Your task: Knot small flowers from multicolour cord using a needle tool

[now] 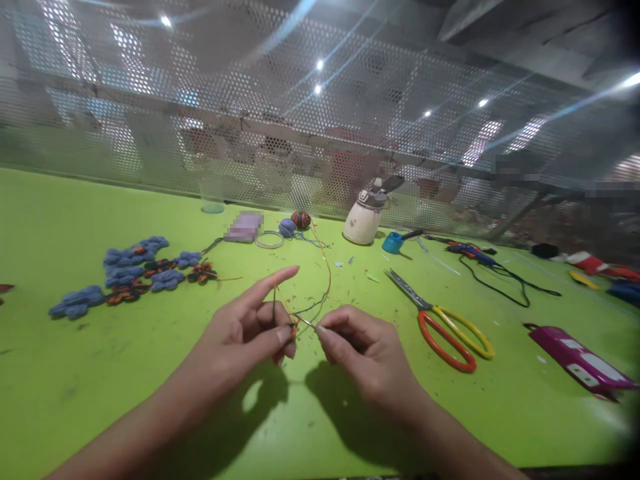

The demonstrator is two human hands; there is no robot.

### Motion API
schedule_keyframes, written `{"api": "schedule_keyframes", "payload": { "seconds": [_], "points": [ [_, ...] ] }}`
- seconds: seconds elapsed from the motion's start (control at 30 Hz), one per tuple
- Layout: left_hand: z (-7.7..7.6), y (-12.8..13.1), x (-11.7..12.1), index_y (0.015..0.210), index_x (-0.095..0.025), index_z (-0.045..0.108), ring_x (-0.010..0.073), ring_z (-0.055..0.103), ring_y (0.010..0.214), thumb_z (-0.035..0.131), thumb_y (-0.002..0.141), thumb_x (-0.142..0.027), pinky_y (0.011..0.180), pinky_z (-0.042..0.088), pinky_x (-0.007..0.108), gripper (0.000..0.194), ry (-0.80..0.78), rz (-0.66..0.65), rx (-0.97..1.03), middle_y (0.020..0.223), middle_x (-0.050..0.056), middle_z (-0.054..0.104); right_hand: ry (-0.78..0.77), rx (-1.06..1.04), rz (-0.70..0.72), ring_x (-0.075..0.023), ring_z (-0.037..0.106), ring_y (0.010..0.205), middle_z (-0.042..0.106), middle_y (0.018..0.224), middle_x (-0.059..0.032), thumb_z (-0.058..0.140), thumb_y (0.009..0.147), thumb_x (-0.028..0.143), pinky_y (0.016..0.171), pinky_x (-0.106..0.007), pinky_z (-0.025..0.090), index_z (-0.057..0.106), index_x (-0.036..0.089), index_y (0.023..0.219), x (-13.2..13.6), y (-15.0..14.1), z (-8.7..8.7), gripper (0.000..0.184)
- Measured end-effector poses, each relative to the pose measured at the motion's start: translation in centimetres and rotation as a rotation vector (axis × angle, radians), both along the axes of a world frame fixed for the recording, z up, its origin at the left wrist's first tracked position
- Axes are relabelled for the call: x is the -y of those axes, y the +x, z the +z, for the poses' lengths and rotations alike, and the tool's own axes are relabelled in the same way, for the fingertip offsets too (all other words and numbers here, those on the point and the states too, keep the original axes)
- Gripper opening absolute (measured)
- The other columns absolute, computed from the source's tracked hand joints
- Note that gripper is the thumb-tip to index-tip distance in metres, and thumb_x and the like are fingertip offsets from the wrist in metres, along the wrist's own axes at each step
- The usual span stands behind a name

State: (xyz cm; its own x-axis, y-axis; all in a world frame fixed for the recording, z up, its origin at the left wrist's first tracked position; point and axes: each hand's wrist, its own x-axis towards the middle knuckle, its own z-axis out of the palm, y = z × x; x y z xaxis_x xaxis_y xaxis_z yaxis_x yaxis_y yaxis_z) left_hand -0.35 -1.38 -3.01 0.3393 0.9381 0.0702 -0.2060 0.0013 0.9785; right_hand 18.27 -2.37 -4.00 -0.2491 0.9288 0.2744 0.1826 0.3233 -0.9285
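Observation:
My left hand (250,330) pinches a small piece of orange and black crochet work (295,327) between thumb and fingers, its index finger stretched out with yarn looped over it. A thin crochet hook (306,321) is held in the closed fingers of my right hand (363,350), its tip at the small piece. From there a strand of yarn (329,273) curves back to a dark multicoloured yarn ball (301,221). Beside that lies a blue yarn ball (287,228). Blue and orange-black crocheted flowers (125,273) lie in a cluster to the left.
Scissors (425,307) with red and yellow handles lie open right of my hands. Farther right is a magenta case (575,360). A white bottle (363,217), a blue tape roll (393,242) and a glue gun (470,251) stand or lie toward the perforated screen (280,133).

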Motion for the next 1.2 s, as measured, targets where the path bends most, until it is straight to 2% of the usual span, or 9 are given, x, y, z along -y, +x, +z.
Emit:
{"api": "schedule_keyframes", "payload": {
  "seconds": [0.17, 0.33, 0.5, 0.63, 0.8, 0.93, 1.0, 1.07, 1.2],
  "points": [
    [-0.3, 0.2, -0.1, 0.143, -0.027, 0.032, 0.0136, 0.055, 0.064, 0.057, 0.085, -0.022, 0.061, 0.043, 0.027, 0.063, 0.093, -0.015, -0.147, 0.068, -0.004, 0.056, -0.162, -0.149, 0.036, -0.0076, 0.04, 0.05, 0.048, 0.056, 0.0037, 0.061, 0.084, 0.028, 0.047, -0.021, 0.031, 0.059, 0.013, 0.079, -0.4, -0.2, -0.1, 0.016],
    [-0.8, 0.6, -0.2, 0.144, -0.026, 0.028, 0.0142, 0.058, 0.069, 0.055, 0.087, -0.022, 0.068, 0.045, 0.029, 0.063, 0.199, 0.023, -0.233, 0.071, -0.003, 0.058, -0.23, -0.201, 0.077, -0.0059, 0.034, 0.044, 0.049, 0.054, 0.0053, 0.061, 0.085, 0.031, 0.041, -0.019, 0.025, 0.062, 0.015, 0.094, -0.7, -0.4, -0.3, 0.018],
    [-1.6, 1.0, -0.4, 0.145, -0.024, 0.025, 0.0168, 0.06, 0.071, 0.053, 0.087, -0.022, 0.072, 0.047, 0.035, 0.065, 0.319, 0.024, -0.328, 0.072, -0.002, 0.06, -0.248, -0.227, 0.1, -0.0052, 0.033, 0.043, 0.049, 0.056, 0.0052, 0.061, 0.085, 0.032, 0.041, -0.019, 0.024, 0.065, 0.017, 0.103, -0.9, -0.7, -0.9, 0.024],
    [-2.0, 1.0, -0.5, 0.145, -0.025, 0.025, 0.0187, 0.062, 0.071, 0.054, 0.086, -0.024, 0.072, 0.048, 0.037, 0.066, 0.33, 0.042, -0.359, 0.074, -0.001, 0.063, -0.265, -0.28, 0.066, -0.0049, 0.032, 0.043, 0.044, 0.052, 0.007, 0.063, 0.084, 0.034, 0.04, -0.019, 0.023, 0.066, 0.017, 0.097, -0.9, -0.9, -1.3, 0.022],
    [-2.4, 1.1, -0.6, 0.145, -0.027, 0.026, 0.0178, 0.061, 0.069, 0.056, 0.084, -0.023, 0.068, 0.048, 0.034, 0.067, 0.311, 0.049, -0.324, 0.07, -0.003, 0.062, -0.256, -0.24, 0.035, -0.0051, 0.033, 0.043, 0.046, 0.053, 0.0065, 0.062, 0.084, 0.033, 0.04, -0.02, 0.024, 0.064, 0.016, 0.093, -0.8, -0.8, -1.1, 0.019],
    [-2.2, 1.0, -0.7, 0.146, -0.026, 0.021, 0.0162, 0.06, 0.065, 0.055, 0.084, -0.021, 0.064, 0.047, 0.031, 0.071, 0.31, 0.023, -0.301, 0.066, -0.004, 0.059, -0.152, -0.161, 0.078, -0.0059, 0.035, 0.044, 0.048, 0.055, 0.0052, 0.059, 0.085, 0.029, 0.042, -0.021, 0.026, 0.067, 0.015, 0.095, -0.9, -0.6, -0.8, 0.019],
    [-2.2, 1.0, -0.7, 0.147, -0.027, 0.018, 0.0158, 0.059, 0.062, 0.053, 0.084, -0.019, 0.062, 0.047, 0.03, 0.072, 0.332, 0.005, -0.328, 0.063, -0.005, 0.058, -0.153, -0.149, 0.094, -0.0065, 0.036, 0.045, 0.049, 0.055, 0.0048, 0.061, 0.083, 0.029, 0.042, -0.021, 0.026, 0.068, 0.015, 0.094, -1.0, -0.5, -0.8, 0.019],
    [-2.3, 1.0, -0.7, 0.147, -0.028, 0.017, 0.0155, 0.059, 0.062, 0.05, 0.086, -0.018, 0.063, 0.046, 0.029, 0.071, 0.418, 0.026, -0.413, 0.064, -0.005, 0.057, -0.211, -0.173, 0.079, -0.0065, 0.035, 0.044, 0.048, 0.053, 0.0052, 0.063, 0.081, 0.03, 0.041, -0.021, 0.024, 0.068, 0.014, 0.094, -1.1, -0.5, -0.8, 0.021],
    [-2.8, 1.2, -0.3, 0.146, -0.034, 0.022, 0.0139, 0.056, 0.065, 0.044, 0.089, -0.015, 0.066, 0.045, 0.028, 0.063, 0.722, 0.138, -0.612, 0.072, -0.003, 0.06, -0.338, -0.281, 0.059, -0.0049, 0.034, 0.04, 0.05, 0.052, 0.0058, 0.065, 0.079, 0.033, 0.039, -0.02, 0.021, 0.067, 0.014, 0.094, -1.2, -0.8, -1.1, 0.024]
  ]
}}
